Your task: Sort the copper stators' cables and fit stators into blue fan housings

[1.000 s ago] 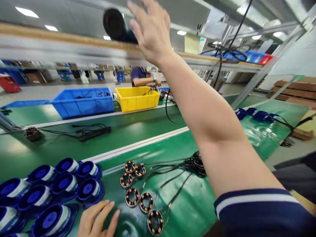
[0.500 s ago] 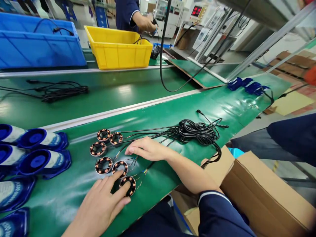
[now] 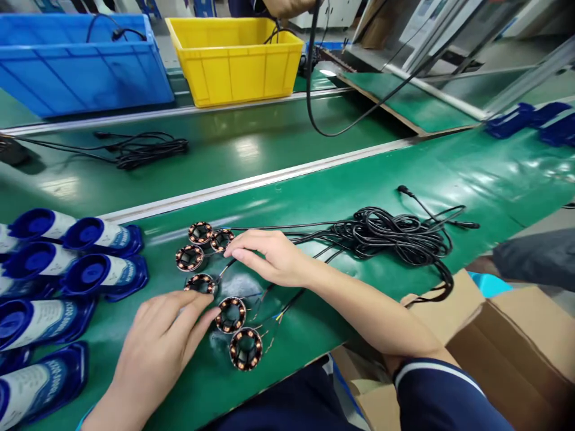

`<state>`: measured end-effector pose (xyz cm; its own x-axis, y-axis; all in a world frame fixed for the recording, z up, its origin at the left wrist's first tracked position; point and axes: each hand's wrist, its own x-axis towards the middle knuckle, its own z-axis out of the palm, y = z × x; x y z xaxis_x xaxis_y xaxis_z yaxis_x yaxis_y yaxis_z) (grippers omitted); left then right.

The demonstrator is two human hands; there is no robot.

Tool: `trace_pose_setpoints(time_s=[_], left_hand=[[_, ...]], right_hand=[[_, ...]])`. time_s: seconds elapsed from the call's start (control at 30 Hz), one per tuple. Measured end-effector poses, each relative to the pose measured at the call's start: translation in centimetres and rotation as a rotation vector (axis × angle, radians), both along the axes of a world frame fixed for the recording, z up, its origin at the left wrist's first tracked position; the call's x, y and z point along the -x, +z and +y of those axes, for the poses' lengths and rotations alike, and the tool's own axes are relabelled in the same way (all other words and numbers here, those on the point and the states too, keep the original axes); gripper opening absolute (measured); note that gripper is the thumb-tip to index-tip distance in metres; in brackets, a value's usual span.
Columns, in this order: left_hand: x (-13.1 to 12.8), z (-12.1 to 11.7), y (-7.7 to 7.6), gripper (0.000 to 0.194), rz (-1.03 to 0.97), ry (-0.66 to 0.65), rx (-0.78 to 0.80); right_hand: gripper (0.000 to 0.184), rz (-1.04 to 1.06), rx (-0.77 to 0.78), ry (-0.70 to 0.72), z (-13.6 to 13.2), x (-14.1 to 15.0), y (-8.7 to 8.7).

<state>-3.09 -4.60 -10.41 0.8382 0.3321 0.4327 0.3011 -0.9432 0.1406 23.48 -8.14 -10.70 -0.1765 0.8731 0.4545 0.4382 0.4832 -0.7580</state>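
Note:
Several copper-wound stator rings lie on the green mat, each trailing black leads into a tangled cable bundle. My left hand rests on the mat, its fingertips touching a ring at the group's left side, fingers loosely together. My right hand reaches over the leads beside the top rings, fingers extended and close together, with a thin wire under its fingertips; whether it pinches that wire is unclear.
Blue and white housings lie in rows at the left. A yellow bin and a blue bin stand beyond the conveyor belt, which carries loose cables. Cardboard boxes sit at lower right. A co-worker's hand is at the top edge.
My right hand came down from the overhead shelf to the leads beside the rings. My left hand shifted to the rings' left side. The view tilted down and closer.

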Motion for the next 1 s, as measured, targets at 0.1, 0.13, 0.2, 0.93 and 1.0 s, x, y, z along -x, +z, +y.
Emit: trace_pose_setpoints(time_s=[0.1, 0.13, 0.2, 0.93, 1.0], left_hand=[[0.0, 1.1, -1.1, 0.021, 0.008, 0.037, 0.026], [0.1, 1.2, -1.4, 0.021, 0.009, 0.037, 0.05], [0.6, 1.3, -2.0, 0.022, 0.003, 0.033, 0.081], [1.8, 4.8, -1.4, 0.027, -0.011, 0.09, 0.139], [1.0, 6.1, -1.9, 0.027, 0.031, 0.076, 0.109]], right_hand=[[0.023, -0.077, 0.024, 0.073, 0.8, 1.1, -0.8], [0.023, -0.098, 0.066, 0.1, 0.9, 1.3, -1.0], [0.022, -0.111, 0.214, 0.166, 0.9, 1.5, -1.3], [0.016, 0.004, 0.054, -0.215, -0.9, 1.1, -2.4], [0.019, -0.037, 0.083, -0.223, -0.7, 0.9, -2.7]])
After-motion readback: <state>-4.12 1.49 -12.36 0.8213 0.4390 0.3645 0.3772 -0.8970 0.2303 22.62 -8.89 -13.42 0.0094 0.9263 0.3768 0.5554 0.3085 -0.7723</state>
